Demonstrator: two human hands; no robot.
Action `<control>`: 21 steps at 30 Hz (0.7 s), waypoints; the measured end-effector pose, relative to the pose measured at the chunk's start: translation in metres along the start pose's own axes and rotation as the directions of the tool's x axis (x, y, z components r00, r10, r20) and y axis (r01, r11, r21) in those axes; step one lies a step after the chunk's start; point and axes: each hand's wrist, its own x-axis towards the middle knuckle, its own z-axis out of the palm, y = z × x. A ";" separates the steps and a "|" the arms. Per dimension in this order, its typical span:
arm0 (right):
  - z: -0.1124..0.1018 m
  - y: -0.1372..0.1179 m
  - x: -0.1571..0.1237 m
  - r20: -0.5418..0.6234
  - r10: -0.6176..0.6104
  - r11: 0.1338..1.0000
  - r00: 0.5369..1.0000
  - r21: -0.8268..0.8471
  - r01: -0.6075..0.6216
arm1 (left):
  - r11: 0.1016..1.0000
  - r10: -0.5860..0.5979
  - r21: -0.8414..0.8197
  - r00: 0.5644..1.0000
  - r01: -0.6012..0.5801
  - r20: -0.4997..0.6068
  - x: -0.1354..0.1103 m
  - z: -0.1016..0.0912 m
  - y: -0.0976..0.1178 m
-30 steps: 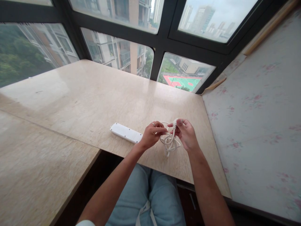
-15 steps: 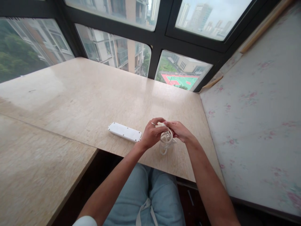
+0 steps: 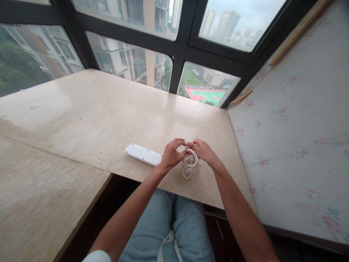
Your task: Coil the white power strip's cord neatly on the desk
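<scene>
- Both your hands are pinched onto the top of the coiled white cord (image 3: pixel 189 165). Your left hand (image 3: pixel 171 156) curls over it and your right hand (image 3: pixel 204 153) meets it fingertip to fingertip. The coil hangs between them, with its lower loops down at the desk (image 3: pixel 109 116), near the front edge.
- That cord looks stiff, so if either pinch slackens I'd bet the loops spring open and you're left with a messy tangle.
- The power strip (image 3: pixel 143 154) lies flat just beside your left wrist. A hard tug on the cord could drag it across the desk or twist it round.
- You're close to the front edge, so a dropped coil could slide off into your lap and pull the strip after it.
- Your fingers hide the cord's end, so I can't tell how it's tucked.
</scene>
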 end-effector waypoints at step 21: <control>0.010 -0.010 -0.026 0.011 -0.293 0.923 0.956 -0.257 0.285 | 0.959 -0.010 0.281 0.979 -0.049 0.202 -0.005 -0.014 0.004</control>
